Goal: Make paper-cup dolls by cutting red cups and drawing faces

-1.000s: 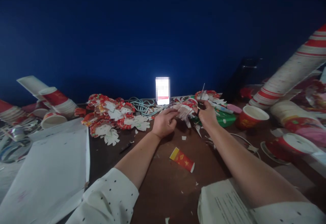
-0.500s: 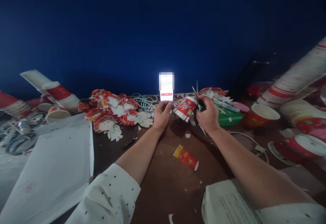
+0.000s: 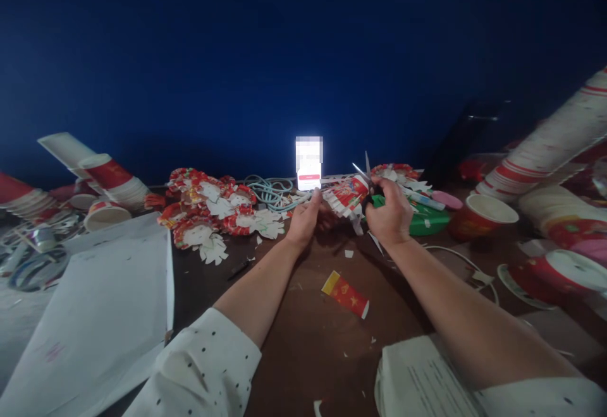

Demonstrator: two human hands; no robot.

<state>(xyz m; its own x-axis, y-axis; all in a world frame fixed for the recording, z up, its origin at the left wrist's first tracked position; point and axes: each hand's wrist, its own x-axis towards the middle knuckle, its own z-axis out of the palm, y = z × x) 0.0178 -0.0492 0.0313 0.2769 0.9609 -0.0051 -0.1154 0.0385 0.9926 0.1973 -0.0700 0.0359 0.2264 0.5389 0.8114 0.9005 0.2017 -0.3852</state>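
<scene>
My left hand is closed at the left side of a red-and-white paper cup, thumb pointing up; its other fingers are partly hidden. The cup lies tilted, with its wall cut into strips that spread toward my left hand and downward. Wrapped around the handles of a pair of scissors is my right hand. The scissor blades stand apart, pointing up just beyond the cup's right end. Behind my left thumb a phone with a lit screen stands upright.
Red-and-white cut paper shapes pile up at left beside a pale blue cord. A red cup piece lies in front. At right are a green object, a paper cup and stacked cups. White board lies left.
The cup has turned in my left hand, and its strips now fan out more to the left. My right hand has shifted slightly right, and the scissor blades are wider apart.
</scene>
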